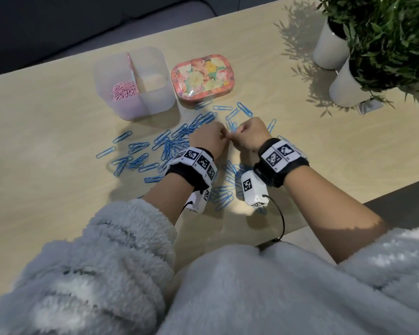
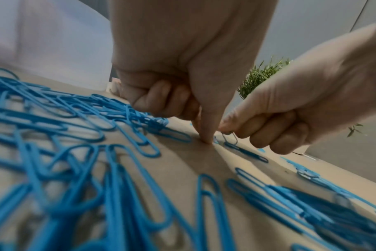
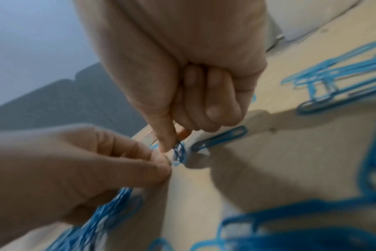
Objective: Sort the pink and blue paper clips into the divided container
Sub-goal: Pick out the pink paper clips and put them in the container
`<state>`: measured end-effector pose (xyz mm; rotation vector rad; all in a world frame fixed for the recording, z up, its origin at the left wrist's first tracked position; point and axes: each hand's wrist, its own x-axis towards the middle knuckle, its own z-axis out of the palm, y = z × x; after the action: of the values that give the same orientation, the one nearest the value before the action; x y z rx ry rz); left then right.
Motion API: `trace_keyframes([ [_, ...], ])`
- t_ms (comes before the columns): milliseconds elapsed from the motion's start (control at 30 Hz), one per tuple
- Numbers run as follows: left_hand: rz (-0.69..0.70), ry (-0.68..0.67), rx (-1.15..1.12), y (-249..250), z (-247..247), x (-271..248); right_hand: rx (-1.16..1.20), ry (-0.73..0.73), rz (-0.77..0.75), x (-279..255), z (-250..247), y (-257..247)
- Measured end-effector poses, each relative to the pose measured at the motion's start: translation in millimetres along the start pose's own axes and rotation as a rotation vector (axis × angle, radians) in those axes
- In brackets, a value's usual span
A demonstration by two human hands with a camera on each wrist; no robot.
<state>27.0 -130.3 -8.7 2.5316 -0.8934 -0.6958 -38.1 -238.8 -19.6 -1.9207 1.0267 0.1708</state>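
Note:
A translucent divided container (image 1: 153,102) stands at the back left; its left compartment holds pink paper clips (image 1: 124,90), and the right compartment shows none. Blue paper clips (image 1: 177,139) lie scattered over the wooden table (image 1: 46,141). My left hand (image 1: 224,136) and right hand (image 1: 237,131) meet fingertip to fingertip over the middle of the spread. Thumb and forefinger of the right hand (image 3: 174,141) pinch a small tangle of blue clips (image 3: 179,152). The left hand (image 3: 167,166) pinches the tangle's lower end, its other fingers curled, its fingertips (image 2: 207,139) down at the tabletop.
A floral tin (image 1: 202,77) sits right of the container. Two white pots with green plants (image 1: 348,81) stand at the back right. More blue clips (image 1: 224,197) lie under my wrists. The table's near edge runs just right of my right forearm.

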Motion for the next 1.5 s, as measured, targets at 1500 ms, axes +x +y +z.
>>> trace_keyframes([
  [1500,-0.087,0.642,-0.337,-108.5,-166.4,12.6,-0.401,-0.216,-0.296,-9.5,-28.1,-81.8],
])
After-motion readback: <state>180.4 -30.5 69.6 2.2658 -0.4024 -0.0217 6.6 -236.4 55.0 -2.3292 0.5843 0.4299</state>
